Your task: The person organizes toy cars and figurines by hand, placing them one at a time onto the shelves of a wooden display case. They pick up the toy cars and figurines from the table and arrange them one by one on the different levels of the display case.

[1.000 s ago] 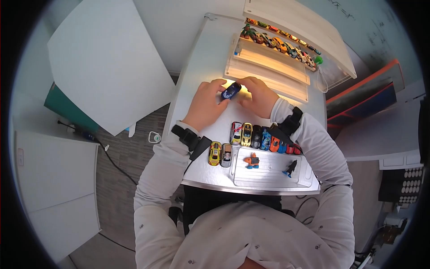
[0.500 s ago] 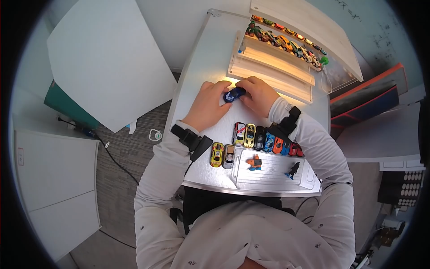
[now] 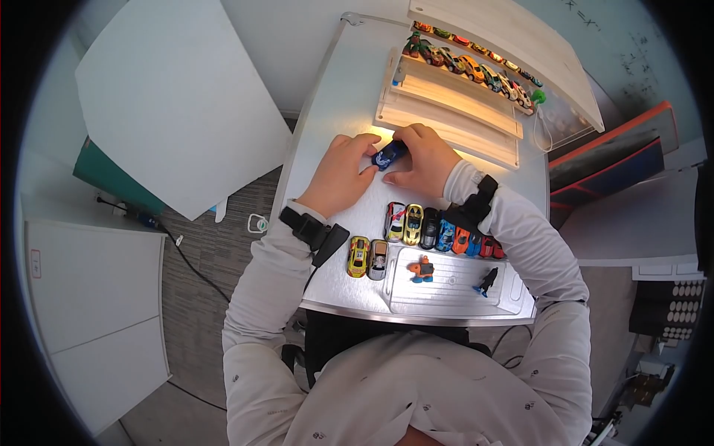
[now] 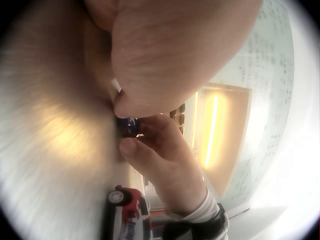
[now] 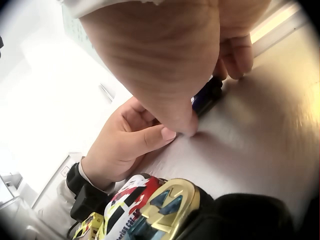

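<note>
A dark blue toy car (image 3: 388, 154) lies at a slant low over the table between both hands. The left hand (image 3: 338, 177) curls its thumb and forefinger round the car's left end. At the other end, the right hand (image 3: 429, 162) grips with its fingers on the upper right side and its thumb below. The left wrist view shows the blue car (image 4: 131, 126) beside the right hand's thumb and fingers, partly covered by the left hand. In the right wrist view the car (image 5: 206, 97) shows between the right hand's fingers and thumb.
Behind the hands stands a lit wooden shelf (image 3: 450, 128) with toy cars on its upper tiers. Nearer the body is a row of cars, including a gold car (image 3: 413, 224) and a yellow car (image 3: 358, 257). A clear tray (image 3: 454, 299) holds two small figures.
The blue car swung flatter, then back to a slant, and sits slightly further right and nearer the body. The right thumb has shifted left, towards the left thumb.
</note>
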`<state>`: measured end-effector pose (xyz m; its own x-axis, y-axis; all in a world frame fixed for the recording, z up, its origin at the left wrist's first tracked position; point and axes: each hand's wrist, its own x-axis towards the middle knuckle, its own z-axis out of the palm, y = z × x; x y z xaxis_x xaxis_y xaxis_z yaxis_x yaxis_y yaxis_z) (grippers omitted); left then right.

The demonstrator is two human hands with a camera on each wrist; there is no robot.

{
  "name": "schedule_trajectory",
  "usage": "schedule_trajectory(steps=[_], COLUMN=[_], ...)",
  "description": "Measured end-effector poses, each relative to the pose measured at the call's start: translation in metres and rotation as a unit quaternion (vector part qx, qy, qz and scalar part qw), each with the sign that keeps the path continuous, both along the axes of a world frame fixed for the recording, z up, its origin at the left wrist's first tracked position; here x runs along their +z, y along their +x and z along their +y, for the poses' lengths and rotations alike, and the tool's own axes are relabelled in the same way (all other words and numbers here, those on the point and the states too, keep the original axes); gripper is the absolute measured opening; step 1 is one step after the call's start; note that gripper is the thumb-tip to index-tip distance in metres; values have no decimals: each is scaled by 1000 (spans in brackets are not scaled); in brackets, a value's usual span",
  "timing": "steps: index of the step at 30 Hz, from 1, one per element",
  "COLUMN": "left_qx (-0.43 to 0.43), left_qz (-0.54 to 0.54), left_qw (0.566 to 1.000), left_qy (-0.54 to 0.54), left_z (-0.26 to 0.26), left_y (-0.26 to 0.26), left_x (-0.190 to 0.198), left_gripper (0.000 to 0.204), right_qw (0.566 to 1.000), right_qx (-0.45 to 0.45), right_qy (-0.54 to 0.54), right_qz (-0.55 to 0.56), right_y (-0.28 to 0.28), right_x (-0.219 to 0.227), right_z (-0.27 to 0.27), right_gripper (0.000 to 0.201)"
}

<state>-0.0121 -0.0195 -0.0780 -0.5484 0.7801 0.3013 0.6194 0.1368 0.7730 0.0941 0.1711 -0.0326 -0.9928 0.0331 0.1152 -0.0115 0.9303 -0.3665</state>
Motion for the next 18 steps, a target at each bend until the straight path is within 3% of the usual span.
schedule_trajectory(steps=[11, 18], left_qx=[-9, -8], left_qz=[-21, -40], left_qw=[1000, 999], left_qy=[12, 10], left_z=[0, 0], left_y=[-4, -4], left_x=[-8, -9], left_gripper=[44, 44], right_qw=[998, 986], right_qx=[-19, -63], right_qy=[29, -43], right_qz=[47, 147], right_y=[-3, -6], right_x=[-11, -4], right_z=[-5, 22], right_gripper=[63, 57])
